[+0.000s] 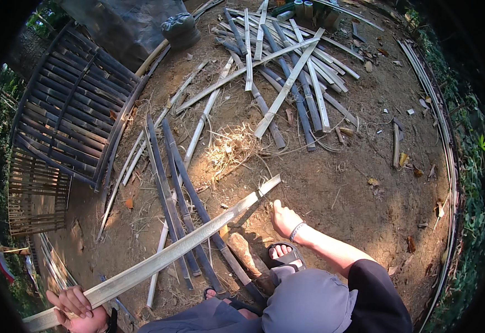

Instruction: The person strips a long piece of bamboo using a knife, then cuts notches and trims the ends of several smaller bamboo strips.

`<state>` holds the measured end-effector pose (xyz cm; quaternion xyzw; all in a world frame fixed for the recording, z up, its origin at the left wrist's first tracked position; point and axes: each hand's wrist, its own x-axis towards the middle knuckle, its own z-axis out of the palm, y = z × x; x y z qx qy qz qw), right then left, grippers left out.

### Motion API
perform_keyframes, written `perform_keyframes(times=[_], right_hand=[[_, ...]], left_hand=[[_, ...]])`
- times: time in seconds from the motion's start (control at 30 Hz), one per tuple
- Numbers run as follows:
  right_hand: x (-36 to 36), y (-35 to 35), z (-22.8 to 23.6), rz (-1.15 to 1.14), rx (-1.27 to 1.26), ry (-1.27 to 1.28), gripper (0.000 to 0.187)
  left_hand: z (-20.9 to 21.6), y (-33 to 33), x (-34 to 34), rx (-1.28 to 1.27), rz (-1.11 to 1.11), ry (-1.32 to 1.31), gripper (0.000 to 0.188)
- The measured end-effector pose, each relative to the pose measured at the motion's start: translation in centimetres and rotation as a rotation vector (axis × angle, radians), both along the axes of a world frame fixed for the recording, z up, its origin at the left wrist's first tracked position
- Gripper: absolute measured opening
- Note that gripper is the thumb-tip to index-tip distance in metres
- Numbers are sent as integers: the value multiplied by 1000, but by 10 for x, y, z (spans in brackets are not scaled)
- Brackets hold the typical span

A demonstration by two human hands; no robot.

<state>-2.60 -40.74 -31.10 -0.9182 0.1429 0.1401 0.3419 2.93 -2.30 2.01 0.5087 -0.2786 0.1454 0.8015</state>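
A long pale split bamboo strip (159, 260) slants from the lower left up to the middle. My left hand (76, 308) is closed around it near its lower end. My right hand (288, 221) is a fist just right of the strip's far end; what it grips, if anything, is hidden. A narrow dark mark crosses the strip near that end, and I cannot tell whether it is a blade or a bamboo joint. Below the strip, a brown wooden log (248, 256) stands beside my sandalled foot (284, 255).
Several dark bamboo slats (184, 213) lie under the strip. Beyond are a heap of shavings (231, 150) and a pile of split bamboo (292, 77). A slatted bamboo frame (76, 105) stands at the left. Long thin strips (445, 144) line the right edge.
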Motion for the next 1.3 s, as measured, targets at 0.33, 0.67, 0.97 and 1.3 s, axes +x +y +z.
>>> perform_keyframes(times=[0.33,0.67,0.97,1.3], right_hand=[[-1,-1,31,144,1,-19,22],[2,6,36,183,26,-45,16],[3,0,34,167,-46,-95,16],[13,-38,-7,87,-80,-10,14]], left_hand=[[1,2,-2,-14,-6,9,20],[-1,3,-2,-3,46,-5,16],[0,1,1,18,29,-6,20],[-1,1,4,3,34,-2,21]])
